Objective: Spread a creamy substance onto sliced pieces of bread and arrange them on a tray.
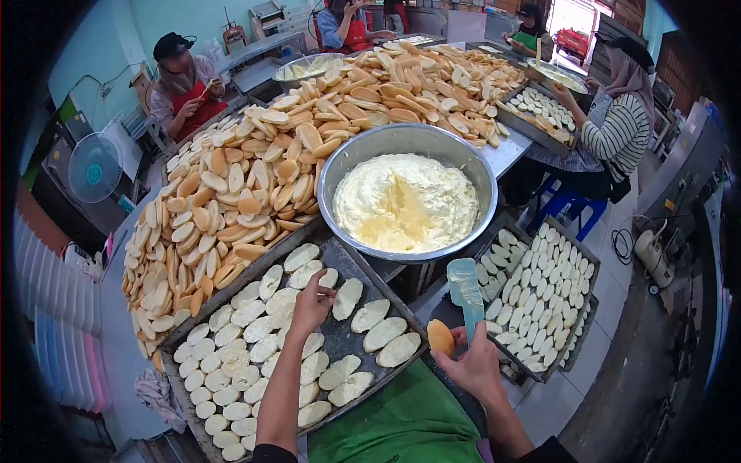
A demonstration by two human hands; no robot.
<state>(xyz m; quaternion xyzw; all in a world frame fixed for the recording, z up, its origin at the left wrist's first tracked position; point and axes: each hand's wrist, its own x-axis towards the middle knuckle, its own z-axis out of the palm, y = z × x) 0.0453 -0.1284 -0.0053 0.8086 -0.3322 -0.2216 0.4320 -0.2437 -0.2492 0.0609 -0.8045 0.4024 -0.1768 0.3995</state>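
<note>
My left hand (pixel 312 307) is over the metal baking tray (pixel 370 269), its fingertips close beside a cream-coated bread slice (pixel 347 298); whether they touch it I cannot tell. Rows of coated oval slices cover much of the tray, with dark metal showing between some. To the right of the tray, my right hand (pixel 472 359) grips a pale blue spatula (pixel 465 289), blade up and smeared with cream, together with a small browned oval bread piece (pixel 440 338). Beyond both hands stands a large steel bowl (pixel 333 223) of whipped pale cream (pixel 405 202), hollowed at the near side.
A large heap of oval bread halves (pixel 249 191) spreads over the table behind the tray. Stacked trays of coated slices (pixel 541 295) stand low at the right. Several people sit around the table; one in a striped top (pixel 619 133) is beside another tray (pixel 535 124). A cloth (pixel 159 393) lies at left.
</note>
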